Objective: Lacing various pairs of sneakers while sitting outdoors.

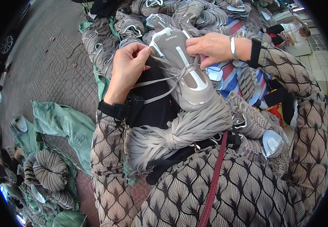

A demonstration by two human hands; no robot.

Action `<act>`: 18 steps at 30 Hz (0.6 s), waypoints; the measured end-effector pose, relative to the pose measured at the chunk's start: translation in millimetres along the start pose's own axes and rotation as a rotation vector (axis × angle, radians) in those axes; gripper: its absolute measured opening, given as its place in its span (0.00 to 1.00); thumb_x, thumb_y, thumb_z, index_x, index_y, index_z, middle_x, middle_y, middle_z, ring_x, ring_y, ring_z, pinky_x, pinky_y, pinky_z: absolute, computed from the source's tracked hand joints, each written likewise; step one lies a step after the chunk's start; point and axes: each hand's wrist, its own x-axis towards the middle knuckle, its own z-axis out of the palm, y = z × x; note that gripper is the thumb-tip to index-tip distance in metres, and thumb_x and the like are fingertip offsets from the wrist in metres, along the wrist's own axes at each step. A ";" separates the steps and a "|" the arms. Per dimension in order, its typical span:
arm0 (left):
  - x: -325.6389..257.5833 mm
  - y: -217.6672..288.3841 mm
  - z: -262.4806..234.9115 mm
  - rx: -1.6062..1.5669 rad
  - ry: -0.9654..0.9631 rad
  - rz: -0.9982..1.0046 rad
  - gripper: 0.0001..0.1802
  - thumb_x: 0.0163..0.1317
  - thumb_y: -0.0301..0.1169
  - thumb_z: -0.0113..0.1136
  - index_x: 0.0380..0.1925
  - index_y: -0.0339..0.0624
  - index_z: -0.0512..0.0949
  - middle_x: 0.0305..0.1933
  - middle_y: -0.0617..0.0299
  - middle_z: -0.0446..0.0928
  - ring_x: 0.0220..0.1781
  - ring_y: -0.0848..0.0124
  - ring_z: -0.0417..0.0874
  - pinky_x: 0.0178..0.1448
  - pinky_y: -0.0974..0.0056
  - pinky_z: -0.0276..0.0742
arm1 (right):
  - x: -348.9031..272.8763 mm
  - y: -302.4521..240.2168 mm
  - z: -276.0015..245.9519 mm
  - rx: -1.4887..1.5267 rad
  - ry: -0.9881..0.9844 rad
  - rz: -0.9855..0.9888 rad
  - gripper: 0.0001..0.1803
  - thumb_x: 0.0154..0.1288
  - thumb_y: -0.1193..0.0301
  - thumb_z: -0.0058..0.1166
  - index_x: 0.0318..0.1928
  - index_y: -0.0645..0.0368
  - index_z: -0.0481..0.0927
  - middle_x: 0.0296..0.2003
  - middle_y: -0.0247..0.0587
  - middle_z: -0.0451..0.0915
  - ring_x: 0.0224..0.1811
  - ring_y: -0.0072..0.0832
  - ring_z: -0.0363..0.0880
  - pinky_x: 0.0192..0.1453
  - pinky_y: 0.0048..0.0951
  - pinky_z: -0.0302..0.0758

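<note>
A grey shoe upper (195,93) with white trim lies over my lap, its rounded toe toward me and its tongue at the far end. My left hand (128,68) pinches a flat grey shoelace (154,81) beside the upper's left edge. Loose lengths of this lace loop back to the middle of the upper, where it crosses near the toe. At the upper's right edge, my right hand (212,48) is closed on the material, fingertips partly hidden behind its side. Just below the toe rests a thick bundle of grey laces (198,123), tied round its middle.
Stacks of grey shoe uppers (211,17) are heaped at the far side, more (247,119) at my right. A green woven sack (63,123) lies on the paving (58,72) at left, near coiled stacks of uppers (50,170). Another person (294,34) is at far right.
</note>
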 end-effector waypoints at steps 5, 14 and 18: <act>-8.4 -1.5 -1.5 0.008 0.000 -0.043 0.11 0.65 0.34 0.55 0.35 0.38 0.79 0.30 0.71 0.75 0.24 0.87 0.69 0.33 0.75 0.76 | 0.5 -15.4 14.4 -0.004 0.030 0.066 0.24 0.42 0.62 0.68 0.33 0.59 0.68 0.35 0.39 0.69 0.34 0.43 0.77 0.35 0.42 0.71; -5.4 5.0 -3.2 0.043 0.006 0.002 0.11 0.65 0.34 0.54 0.35 0.37 0.79 0.32 0.69 0.77 0.27 0.85 0.71 0.32 0.75 0.76 | -1.8 -8.8 9.6 0.138 0.041 0.095 0.14 0.50 0.63 0.62 0.26 0.61 0.76 0.33 0.41 0.74 0.35 0.43 0.77 0.39 0.41 0.73; -6.8 8.8 6.2 0.015 0.017 -0.009 0.10 0.64 0.32 0.55 0.33 0.36 0.79 0.27 0.69 0.76 0.22 0.84 0.71 0.29 0.75 0.76 | 2.2 -3.7 14.8 0.089 -0.063 0.161 0.12 0.54 0.66 0.49 0.23 0.62 0.77 0.30 0.47 0.73 0.33 0.44 0.76 0.40 0.42 0.73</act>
